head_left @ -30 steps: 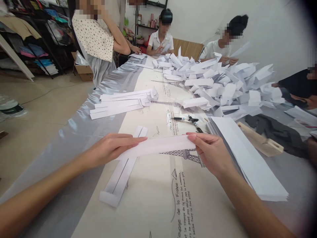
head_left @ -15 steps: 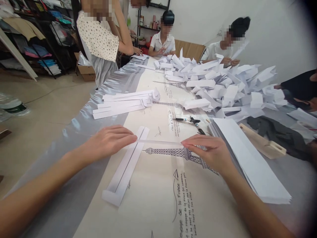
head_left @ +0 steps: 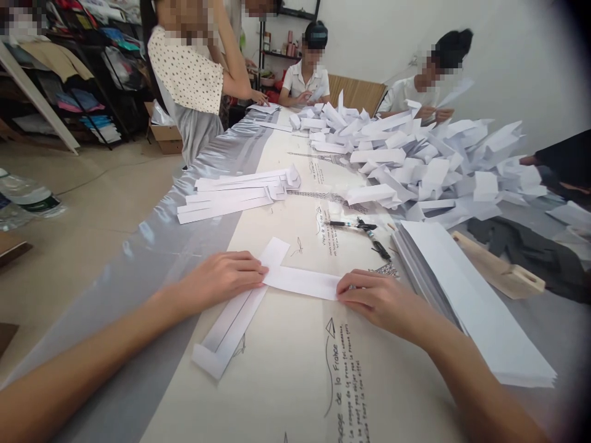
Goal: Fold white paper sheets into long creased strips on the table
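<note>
Between my two hands stretches a short white paper strip [head_left: 302, 282], its broad face turned up. My left hand [head_left: 231, 275] is closed on its left end, right over a longer folded paper strip [head_left: 240, 320] that lies slanted on the table and has a turned-up near end. My right hand [head_left: 376, 301] pinches the right end between thumb and fingers. Under the strip is a printed cover [head_left: 258, 394] with tower drawings and handwriting. To the right of my right hand lies a stack of long white paper sheets [head_left: 466, 295].
Several folded strips [head_left: 231, 194] lie beyond my left hand. Pens [head_left: 353, 225] rest mid-table. A large heap of folded papers [head_left: 415, 160] covers the far right, near a wooden block [head_left: 498, 261] and dark cloth [head_left: 530, 246]. Several people stand or sit around the table.
The strip between my hands has turned from edge-on to face up and sits lower, over the slanted strip. Both hands have moved slightly down and right in view.
</note>
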A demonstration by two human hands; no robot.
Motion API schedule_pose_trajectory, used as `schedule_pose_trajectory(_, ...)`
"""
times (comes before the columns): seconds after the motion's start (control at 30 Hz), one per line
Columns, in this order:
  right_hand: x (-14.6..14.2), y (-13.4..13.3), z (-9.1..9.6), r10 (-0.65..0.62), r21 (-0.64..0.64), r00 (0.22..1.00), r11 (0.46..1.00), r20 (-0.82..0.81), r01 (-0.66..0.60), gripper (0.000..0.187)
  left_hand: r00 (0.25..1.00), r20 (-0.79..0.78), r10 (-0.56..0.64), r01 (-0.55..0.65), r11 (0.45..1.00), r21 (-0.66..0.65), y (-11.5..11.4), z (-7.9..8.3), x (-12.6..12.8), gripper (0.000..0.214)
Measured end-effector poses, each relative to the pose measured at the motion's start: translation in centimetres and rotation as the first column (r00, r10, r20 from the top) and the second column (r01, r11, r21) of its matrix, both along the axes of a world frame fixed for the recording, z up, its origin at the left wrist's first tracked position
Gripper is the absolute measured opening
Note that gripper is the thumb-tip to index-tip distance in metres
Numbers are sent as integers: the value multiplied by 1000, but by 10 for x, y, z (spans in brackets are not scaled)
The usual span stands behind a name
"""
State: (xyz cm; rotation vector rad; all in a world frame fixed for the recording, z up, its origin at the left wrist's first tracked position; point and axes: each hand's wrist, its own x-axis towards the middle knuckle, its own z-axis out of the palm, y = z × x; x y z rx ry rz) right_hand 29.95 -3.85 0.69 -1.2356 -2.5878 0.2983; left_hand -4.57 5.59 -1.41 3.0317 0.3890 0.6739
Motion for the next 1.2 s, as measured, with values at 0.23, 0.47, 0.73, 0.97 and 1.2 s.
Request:
schedule_pose_trajectory(0.23,-4,-4,-1,-19,-3,997,1000,75,19,34,1000,18,-9,11,995,-94,4,-4,-1,16)
schedule_pose_trajectory(0.47,-14,-4,0,-56,31,988,998,146,52,20,994,-102,-28,40,992,122,1,-2,-6,24)
schedule_pose_trajectory(0.73,-35,12,-10,11,93,990,995,140,-24,23,965,-260,39,13,980,198,-12,4,-5,33)
schedule_pose_trajectory(0.97,-56,20,-27,26,198,990,979,140,-54,33,923,-356,146,-27,947,319,-32,5,7,40)
schedule_pose_trajectory(1.2,-59,15,-28,59,138,987,987,151,-80,58,907,-274,319,-173,877,448,-53,-16,24,25)
